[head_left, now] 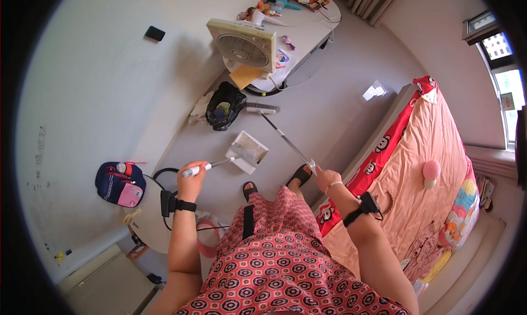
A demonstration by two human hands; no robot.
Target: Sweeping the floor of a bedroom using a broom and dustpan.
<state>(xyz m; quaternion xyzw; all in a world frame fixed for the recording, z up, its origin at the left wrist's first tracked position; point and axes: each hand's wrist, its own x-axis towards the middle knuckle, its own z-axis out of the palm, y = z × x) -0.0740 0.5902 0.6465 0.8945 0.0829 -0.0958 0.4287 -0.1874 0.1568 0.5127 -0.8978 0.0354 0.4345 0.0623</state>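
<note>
My left hand (pixel 190 181) is wrapped round the handle of a long-handled dustpan (pixel 253 162), whose white pan rests on the grey floor and holds some grey dust or debris. My right hand (pixel 328 180) grips the upper end of a broom's pole (pixel 288 141). The broom head (pixel 261 108), white with grey bristles, lies on the floor beyond the dustpan, beside a black plastic bag (pixel 225 106). A gap of floor separates the broom head from the pan.
A box fan (pixel 241 45) stands on the cluttered white table (pixel 315 27) at the far side. To the right is a bed (pixel 362 232) with a pink sheet. A dark backpack (pixel 119 184) sits at the left, by a round stool or table (pixel 151 230). Bright light falls on the floor.
</note>
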